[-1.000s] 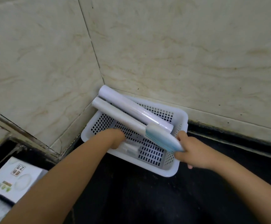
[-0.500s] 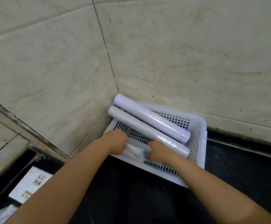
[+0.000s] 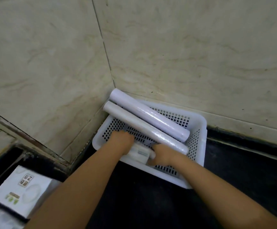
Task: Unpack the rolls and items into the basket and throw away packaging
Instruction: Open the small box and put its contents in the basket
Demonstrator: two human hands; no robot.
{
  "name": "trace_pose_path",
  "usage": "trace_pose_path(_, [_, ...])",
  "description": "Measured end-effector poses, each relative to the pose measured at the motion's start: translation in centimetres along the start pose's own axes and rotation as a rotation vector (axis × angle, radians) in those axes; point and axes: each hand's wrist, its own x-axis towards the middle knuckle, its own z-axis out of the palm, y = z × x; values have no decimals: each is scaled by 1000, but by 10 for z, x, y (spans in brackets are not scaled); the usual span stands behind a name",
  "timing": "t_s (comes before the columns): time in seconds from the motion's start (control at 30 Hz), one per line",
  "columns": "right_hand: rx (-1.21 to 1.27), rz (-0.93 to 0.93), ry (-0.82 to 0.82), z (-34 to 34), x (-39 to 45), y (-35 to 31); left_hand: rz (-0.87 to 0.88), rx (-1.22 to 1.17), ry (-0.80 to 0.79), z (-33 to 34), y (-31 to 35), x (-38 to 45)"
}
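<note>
While two rolls (image 3: 152, 123) crowd the white basket's (image 3: 204, 129) far side against the wall corner, my left hand (image 3: 122, 142) and right hand (image 3: 162, 154) grip a small white packet (image 3: 141, 153) near its front rim.

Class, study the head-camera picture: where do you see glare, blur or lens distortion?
Head view: glare streaks run along the lavender roll and the white roll; the small packet between both hands is motion-blurred; the wide-angle lens bends the wall tile seams.
</note>
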Motion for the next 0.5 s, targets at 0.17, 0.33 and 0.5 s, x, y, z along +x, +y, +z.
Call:
trace_pose_path(0.17, [-5,23,36,-1,-22,11,-20,5,58,-5,1,-6])
trace_pose_path(0.33, [11,-37,189,-11,-51,13,-4,-96,265,-11,9,-32])
trace_pose_path(0.5, [-48,-162,321,-1,-97,17,149,-228,494,-3,53,-85])
